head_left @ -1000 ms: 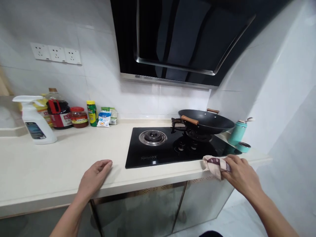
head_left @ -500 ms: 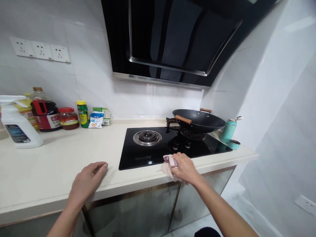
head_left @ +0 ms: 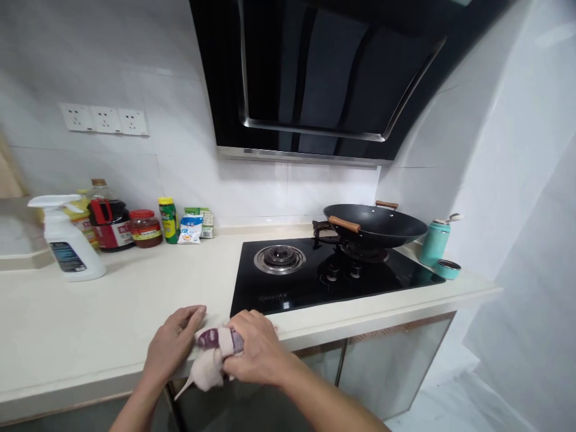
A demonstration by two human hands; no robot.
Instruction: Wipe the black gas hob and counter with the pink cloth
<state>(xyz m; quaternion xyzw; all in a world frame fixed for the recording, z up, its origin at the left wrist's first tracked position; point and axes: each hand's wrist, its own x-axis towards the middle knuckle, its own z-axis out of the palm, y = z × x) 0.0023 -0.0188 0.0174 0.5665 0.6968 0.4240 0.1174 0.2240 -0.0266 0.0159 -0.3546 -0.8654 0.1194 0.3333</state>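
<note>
A pinkish-white cloth (head_left: 209, 366) with purple patches is bunched under my right hand (head_left: 258, 348), whose fingers are wrapped round it. It lies at the counter's front edge, and its loose end hangs down over the cabinet front. My left hand (head_left: 173, 339) rests on the pale countertop (head_left: 148, 300) just left of the cloth, fingers loosely stretched and holding nothing. Behind my right hand is the front left corner of the black glass gas stove (head_left: 310, 294).
A black wok (head_left: 378, 225) with wooden handles sits on the right burner. A turquoise flask (head_left: 435, 243) and its cup lid (head_left: 448, 269) stand at the right. A white spray bottle (head_left: 74, 246), a red-lidded jar (head_left: 145, 228) and seasoning packets line the left. The range hood (head_left: 315, 72) hangs above.
My right hand has swept left along the counter's front edge with the cloth, ending close to my left hand. My left hand stays on the counter; the view has shifted slightly.
</note>
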